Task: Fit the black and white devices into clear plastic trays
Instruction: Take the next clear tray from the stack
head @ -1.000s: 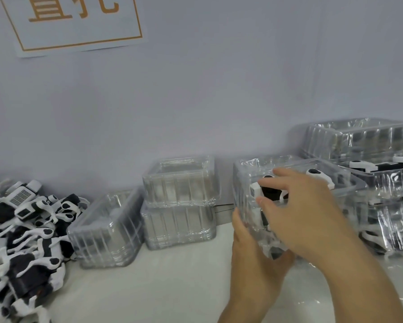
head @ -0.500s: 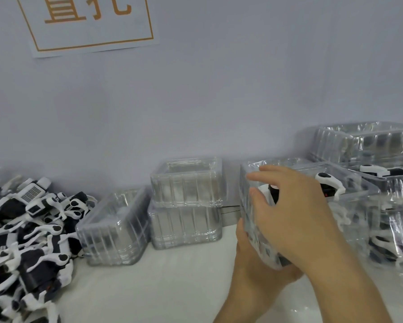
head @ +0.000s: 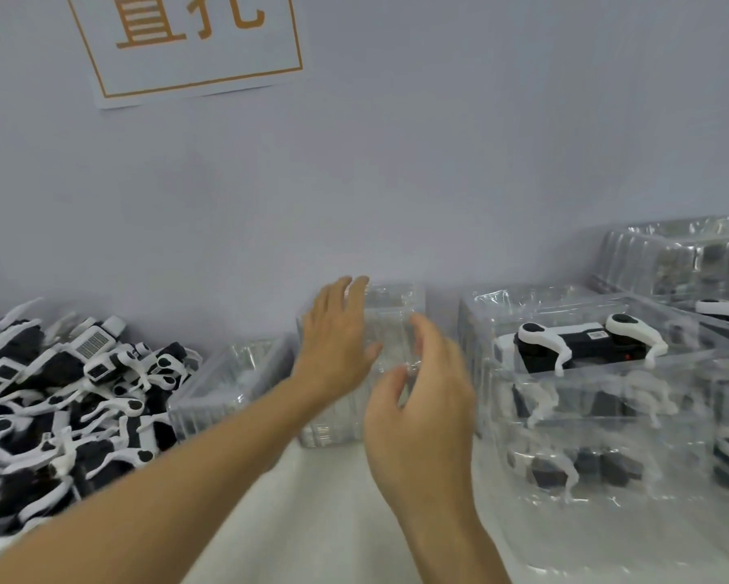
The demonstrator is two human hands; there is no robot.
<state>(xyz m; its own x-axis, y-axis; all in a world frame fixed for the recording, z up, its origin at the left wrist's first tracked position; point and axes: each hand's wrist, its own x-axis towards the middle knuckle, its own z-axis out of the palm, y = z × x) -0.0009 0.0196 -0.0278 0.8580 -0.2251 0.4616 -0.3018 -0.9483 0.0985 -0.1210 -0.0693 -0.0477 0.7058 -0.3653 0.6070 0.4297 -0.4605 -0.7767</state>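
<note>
Head view: left hand [head: 337, 347] and right hand [head: 417, 398] reach centre-frame, fingers spread, holding nothing, flanking empty tray stack [head: 390, 330]. Filled tray [head: 582, 347] at right, loose devices [head: 59, 394] at left. Risk: flimsy trays sticking together, two lifted.

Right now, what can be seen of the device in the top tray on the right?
The device lies flat in the top clear tray of a stack right of the hands. Its body is black with a small label; white curved arms with dark oval spots arch over each end. Neither hand touches it.
</note>
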